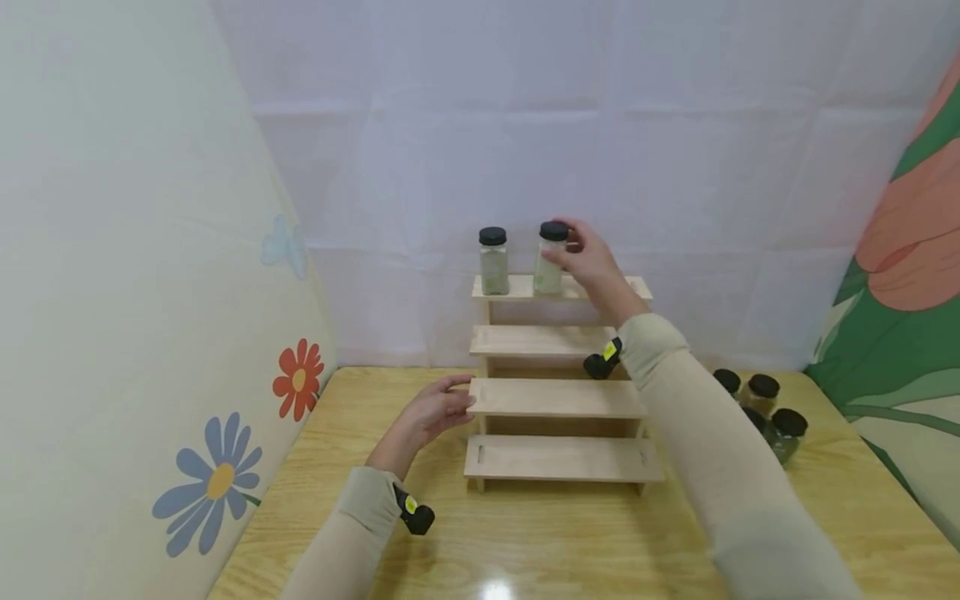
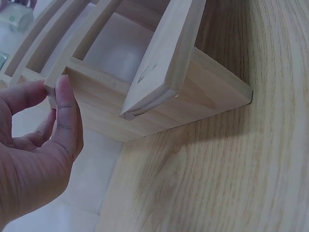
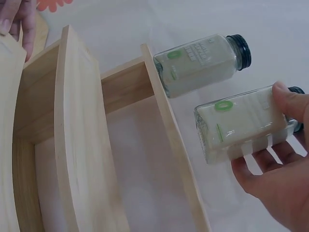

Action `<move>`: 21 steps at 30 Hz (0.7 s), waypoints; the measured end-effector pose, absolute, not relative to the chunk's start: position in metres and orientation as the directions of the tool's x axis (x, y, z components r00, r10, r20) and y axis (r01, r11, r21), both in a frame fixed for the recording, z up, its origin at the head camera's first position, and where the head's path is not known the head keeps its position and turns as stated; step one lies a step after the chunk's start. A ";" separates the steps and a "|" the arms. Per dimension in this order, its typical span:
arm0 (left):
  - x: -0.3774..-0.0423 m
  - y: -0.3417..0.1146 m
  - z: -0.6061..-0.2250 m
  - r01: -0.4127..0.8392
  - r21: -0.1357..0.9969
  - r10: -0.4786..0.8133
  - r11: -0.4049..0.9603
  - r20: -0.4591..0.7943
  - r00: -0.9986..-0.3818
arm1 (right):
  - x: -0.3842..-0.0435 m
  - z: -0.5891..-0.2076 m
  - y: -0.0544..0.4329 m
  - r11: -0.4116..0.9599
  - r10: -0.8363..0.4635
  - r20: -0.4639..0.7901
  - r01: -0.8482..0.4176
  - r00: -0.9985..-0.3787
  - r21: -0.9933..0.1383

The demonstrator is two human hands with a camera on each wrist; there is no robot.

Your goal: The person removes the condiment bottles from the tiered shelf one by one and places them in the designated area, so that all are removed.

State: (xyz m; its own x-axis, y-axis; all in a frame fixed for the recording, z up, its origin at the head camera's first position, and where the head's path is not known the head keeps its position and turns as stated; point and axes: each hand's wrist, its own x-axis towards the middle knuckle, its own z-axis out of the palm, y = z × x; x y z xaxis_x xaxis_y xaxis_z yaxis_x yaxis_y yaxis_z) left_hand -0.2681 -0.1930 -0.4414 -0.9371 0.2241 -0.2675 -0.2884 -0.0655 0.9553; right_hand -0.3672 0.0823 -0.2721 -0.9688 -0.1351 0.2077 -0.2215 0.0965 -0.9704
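A tiered wooden rack (image 1: 555, 398) with several steps stands on the table. My right hand (image 1: 592, 260) grips a square glass jar (image 3: 246, 123) with a black lid, pale contents and green marks, fingers and thumb around its upper part. In the right wrist view a small gap shows between its base and the top shelf (image 3: 166, 121). A similar jar (image 1: 493, 262) stands upright at the left end of that shelf. My left hand (image 1: 435, 410) pinches the left end of the second step from the bottom, between thumb and fingers, as the left wrist view shows (image 2: 41, 140).
Several dark-lidded jars (image 1: 787, 429) stand on the wooden table (image 1: 555, 542) to the right, partly hidden behind my right forearm. A white cloth (image 1: 420, 167) hangs behind the rack. Painted panels with flowers (image 1: 221, 482) close off both sides.
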 end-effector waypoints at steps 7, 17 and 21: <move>-0.267 -0.193 -0.441 -0.297 0.951 0.218 -0.083 -0.274 -0.937 | -0.356 -0.268 0.097 0.103 -0.132 0.235 -0.249 -0.963 -0.963; -0.271 -0.196 -0.439 -0.298 0.951 0.213 -0.088 -0.274 -0.938 | -0.342 -0.265 0.115 0.130 -0.118 0.238 -0.252 -0.964 -0.959; -0.272 -0.196 -0.440 -0.300 0.949 0.215 -0.094 -0.275 -0.937 | -0.336 -0.267 0.124 0.154 -0.129 0.241 -0.259 -0.962 -0.953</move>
State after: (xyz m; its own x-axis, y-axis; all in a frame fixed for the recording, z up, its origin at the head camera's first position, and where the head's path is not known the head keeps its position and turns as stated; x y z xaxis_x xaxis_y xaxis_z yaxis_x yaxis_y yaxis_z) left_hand -0.2725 -0.1956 -0.4403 -0.9372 0.2148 -0.2748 -0.2999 -0.0942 0.9493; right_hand -0.3361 0.1238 -0.2665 -0.9619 -0.1293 0.2408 -0.2594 0.1545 -0.9533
